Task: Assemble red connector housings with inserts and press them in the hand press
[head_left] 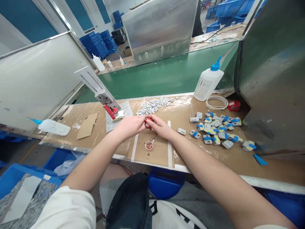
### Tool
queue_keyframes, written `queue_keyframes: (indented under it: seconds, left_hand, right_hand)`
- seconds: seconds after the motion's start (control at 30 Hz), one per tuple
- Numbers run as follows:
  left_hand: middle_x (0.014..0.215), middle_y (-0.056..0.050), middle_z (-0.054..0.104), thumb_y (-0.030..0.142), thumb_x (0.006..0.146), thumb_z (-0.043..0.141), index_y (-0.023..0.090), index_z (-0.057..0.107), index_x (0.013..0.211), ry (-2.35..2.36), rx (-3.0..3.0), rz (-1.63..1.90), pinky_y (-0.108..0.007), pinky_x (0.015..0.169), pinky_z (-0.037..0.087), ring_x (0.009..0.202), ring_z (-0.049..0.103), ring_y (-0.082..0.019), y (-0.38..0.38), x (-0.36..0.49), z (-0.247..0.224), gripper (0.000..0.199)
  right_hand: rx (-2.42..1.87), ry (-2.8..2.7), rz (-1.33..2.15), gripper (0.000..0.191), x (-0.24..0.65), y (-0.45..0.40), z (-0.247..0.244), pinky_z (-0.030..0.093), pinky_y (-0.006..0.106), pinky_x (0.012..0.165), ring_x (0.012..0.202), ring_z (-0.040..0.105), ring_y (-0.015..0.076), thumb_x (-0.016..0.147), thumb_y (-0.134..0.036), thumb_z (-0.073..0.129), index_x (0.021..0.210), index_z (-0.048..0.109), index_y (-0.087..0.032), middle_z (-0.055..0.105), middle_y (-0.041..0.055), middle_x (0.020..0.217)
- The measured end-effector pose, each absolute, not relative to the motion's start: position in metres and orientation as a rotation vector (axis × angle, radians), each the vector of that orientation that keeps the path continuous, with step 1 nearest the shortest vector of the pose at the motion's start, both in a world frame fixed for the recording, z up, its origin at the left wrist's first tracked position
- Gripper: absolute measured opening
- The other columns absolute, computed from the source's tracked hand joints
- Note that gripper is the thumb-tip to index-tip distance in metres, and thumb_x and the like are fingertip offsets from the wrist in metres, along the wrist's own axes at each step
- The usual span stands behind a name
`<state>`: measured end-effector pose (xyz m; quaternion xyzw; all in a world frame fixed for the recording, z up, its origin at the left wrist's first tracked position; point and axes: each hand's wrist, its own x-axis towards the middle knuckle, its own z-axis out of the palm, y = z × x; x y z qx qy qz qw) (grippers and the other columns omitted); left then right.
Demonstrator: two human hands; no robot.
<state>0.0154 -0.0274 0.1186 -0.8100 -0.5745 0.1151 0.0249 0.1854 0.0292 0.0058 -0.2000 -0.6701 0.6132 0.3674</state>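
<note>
Both of my hands meet over the cardboard work mat [157,156]. A small red part [148,123] is between them. My left hand [133,125] has its fingers closed on its left side, and my right hand [159,125] pinches it from the right. Fingers cover much of the part. Just below sits a small round cup [149,145] with reddish contents and a thin stick in it. Beyond my hands lies a pile of small grey pieces [154,105]. Left of it stands a metal fixture [102,92] with a red clamp-like piece [111,112].
Several grey blocks with blue and yellow tape [215,128] lie at the right. Behind them are a white tape ring [216,103], another red part [233,106] and a large bottle [208,82]. At the left lie a bottle [56,127] and a cardboard piece [87,126].
</note>
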Motion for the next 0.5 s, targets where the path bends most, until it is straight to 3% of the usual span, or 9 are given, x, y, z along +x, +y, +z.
queue_keyframes:
  seconds: [0.13, 0.3, 0.5]
  left_hand:
    - [0.106, -0.012, 0.079, 0.03, 0.108, 0.042, 0.015, 0.068, 0.111, -1.86, -2.51, 0.296, -0.034, 0.075, 0.052, 0.092, 0.076, -0.027, -0.028, 0.02, 0.116, 0.03]
    - [0.093, -0.011, 0.078, 0.034, 0.107, 0.046, 0.016, 0.068, 0.098, -1.971, -2.512, 0.311, -0.033, 0.064, 0.044, 0.08, 0.073, -0.028, -0.026, 0.021, 0.111, 0.03]
    - [0.097, -0.01, 0.079, 0.033, 0.108, 0.048, 0.017, 0.067, 0.099, -1.917, -2.603, 0.099, -0.032, 0.068, 0.043, 0.085, 0.073, -0.025, -0.023, 0.013, 0.094, 0.026]
  right_hand:
    - [-0.513, -1.685, 1.566, 0.045, 0.184, 0.026, 0.005, 0.054, 0.033, 0.08, 0.084, 0.058, 0.0167, 0.107, -0.057, 0.051, 0.129, 0.064, -0.019, 0.063, 0.0057, 0.102]
    - [-0.517, -1.768, 1.465, 0.047, 0.182, 0.027, -0.002, 0.052, 0.034, 0.083, 0.09, 0.058, 0.0185, 0.108, -0.059, 0.049, 0.128, 0.064, -0.019, 0.062, 0.0066, 0.103]
    - [-0.532, -1.818, 1.331, 0.051, 0.181, 0.03, -0.008, 0.053, 0.035, 0.087, 0.099, 0.059, 0.0213, 0.109, -0.063, 0.046, 0.129, 0.065, -0.021, 0.064, 0.0092, 0.11]
